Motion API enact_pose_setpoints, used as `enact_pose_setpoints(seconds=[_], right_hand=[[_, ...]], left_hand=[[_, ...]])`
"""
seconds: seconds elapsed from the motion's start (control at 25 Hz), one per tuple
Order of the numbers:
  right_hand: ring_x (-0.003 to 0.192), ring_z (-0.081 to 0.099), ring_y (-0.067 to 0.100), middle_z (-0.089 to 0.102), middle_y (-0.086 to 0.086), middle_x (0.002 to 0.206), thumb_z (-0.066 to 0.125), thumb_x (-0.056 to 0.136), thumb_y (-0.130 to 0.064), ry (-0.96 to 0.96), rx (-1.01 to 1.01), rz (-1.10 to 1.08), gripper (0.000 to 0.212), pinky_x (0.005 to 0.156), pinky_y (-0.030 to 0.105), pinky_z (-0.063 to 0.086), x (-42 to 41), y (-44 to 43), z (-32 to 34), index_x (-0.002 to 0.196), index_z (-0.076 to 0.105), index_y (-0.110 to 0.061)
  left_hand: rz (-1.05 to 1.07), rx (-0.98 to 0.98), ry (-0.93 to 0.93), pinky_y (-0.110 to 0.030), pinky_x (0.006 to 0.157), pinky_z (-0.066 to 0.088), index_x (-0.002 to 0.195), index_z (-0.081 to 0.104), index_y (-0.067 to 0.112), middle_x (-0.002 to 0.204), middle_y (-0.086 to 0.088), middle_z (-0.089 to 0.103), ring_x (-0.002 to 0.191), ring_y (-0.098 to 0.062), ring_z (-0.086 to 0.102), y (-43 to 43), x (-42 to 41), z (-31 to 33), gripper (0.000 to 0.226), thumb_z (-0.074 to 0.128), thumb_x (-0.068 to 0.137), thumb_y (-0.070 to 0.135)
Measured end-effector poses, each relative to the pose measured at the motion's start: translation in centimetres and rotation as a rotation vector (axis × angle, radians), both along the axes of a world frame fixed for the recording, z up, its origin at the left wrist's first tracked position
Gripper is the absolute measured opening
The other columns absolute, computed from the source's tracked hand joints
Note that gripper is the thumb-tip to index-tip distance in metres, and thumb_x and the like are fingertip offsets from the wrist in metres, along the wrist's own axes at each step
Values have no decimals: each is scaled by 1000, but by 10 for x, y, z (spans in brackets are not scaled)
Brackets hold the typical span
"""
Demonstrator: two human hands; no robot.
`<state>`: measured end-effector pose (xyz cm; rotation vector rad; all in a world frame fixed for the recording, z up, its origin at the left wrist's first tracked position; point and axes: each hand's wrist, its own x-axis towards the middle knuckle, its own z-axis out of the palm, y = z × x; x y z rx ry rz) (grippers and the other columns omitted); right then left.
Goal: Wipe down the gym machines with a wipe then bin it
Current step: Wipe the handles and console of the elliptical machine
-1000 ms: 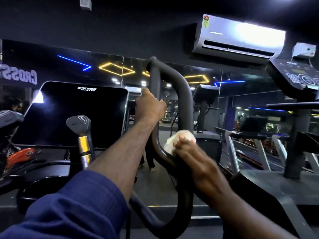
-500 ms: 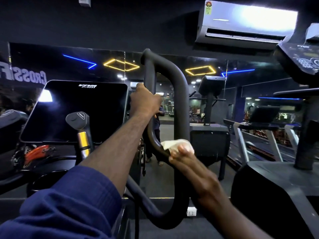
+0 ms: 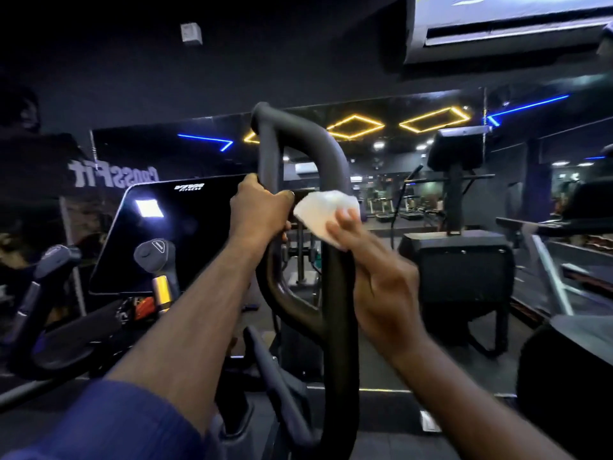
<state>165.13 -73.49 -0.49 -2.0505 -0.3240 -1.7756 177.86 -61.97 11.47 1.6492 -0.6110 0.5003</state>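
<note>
One looped handle (image 3: 338, 360) (motion-blurred), two hands: the left hand (image 3: 258, 210) clenches its left bar; the right hand (image 3: 374, 277), thumb hidden, clasps one white wipe (image 3: 326, 207) against the right bar, higher than before, now level with the left. Beyond, one air conditioner (image 3: 497, 31) is cut off.

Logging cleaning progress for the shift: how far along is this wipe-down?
Done: nothing visibly provable. In hand: left hand grips the loop handle while right hand holds the white wipe against its right bar. Left: other machines, then binning; no bin shows.
</note>
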Motion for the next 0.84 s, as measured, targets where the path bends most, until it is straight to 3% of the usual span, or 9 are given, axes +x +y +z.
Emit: enact_pose_setpoints(seconds=[0.08,0.16,0.28,0.36,0.44,0.56,0.68,0.76,0.84], right_hand=[[140,54,19,57,6,150,52,98,14,-54,41,85,45,117,38,43,-7,4,-56,136,64,-5],[133,60,17,61,0,146,57,98,6,-93,140,207,38,114,33,46,-9,3,-80,134,65,-3],[128,60,0,65,-23,136,55,103,-7,-95,492,443,39,108,22,47,9,-14,-17,138,64,-20],[126,57,-7,63,-23,136,49,107,-7,-22,589,594,41,104,16,47,30,-31,52,143,61,-24],[116,63,-8,66,-25,129,48,107,-5,51,560,697,43,100,19,52,42,-38,90,143,61,-24],[116,66,-3,70,-29,121,53,107,-8,117,602,821,41,103,33,55,44,-33,47,141,61,-30],[124,65,9,72,-15,126,59,104,-12,226,768,999,37,112,45,48,30,-20,-19,125,73,-38],[118,68,18,75,0,123,54,105,-6,272,994,1234,34,106,46,52,46,-30,5,123,75,-25],[107,69,24,76,9,120,50,107,-6,248,1053,1325,32,93,44,58,68,-41,64,131,68,-16]], left_hand=[[13,-13,-7,-22,35,43,108,60,4,69,-5,66,35,-7,58,-2,3,-2,27,73,88,17],[0,-55,-6,-31,44,50,106,62,6,62,-8,67,39,-19,60,-5,4,-3,30,74,83,20],[-22,-97,22,-37,52,51,100,61,10,61,-7,63,43,-21,55,-7,4,-3,24,75,83,18],[-27,-105,29,-33,48,48,93,59,15,60,-5,60,43,-18,51,-5,1,-4,17,75,88,13],[-15,-108,38,-28,43,43,90,56,15,60,-5,57,41,-17,47,-6,-5,-5,18,73,91,8],[-2,-142,51,-25,37,39,89,53,12,57,-8,53,38,-17,43,-9,-10,-4,19,70,93,3],[20,-136,54,-26,38,40,93,53,9,56,-6,53,40,-17,42,-12,-11,-4,16,69,93,4],[36,-131,43,-26,38,39,99,54,8,57,-7,53,40,-18,42,-13,-9,-4,16,68,92,5],[44,-142,44,-25,39,38,100,54,8,58,-8,52,40,-19,41,-13,-9,-4,16,68,93,4]])
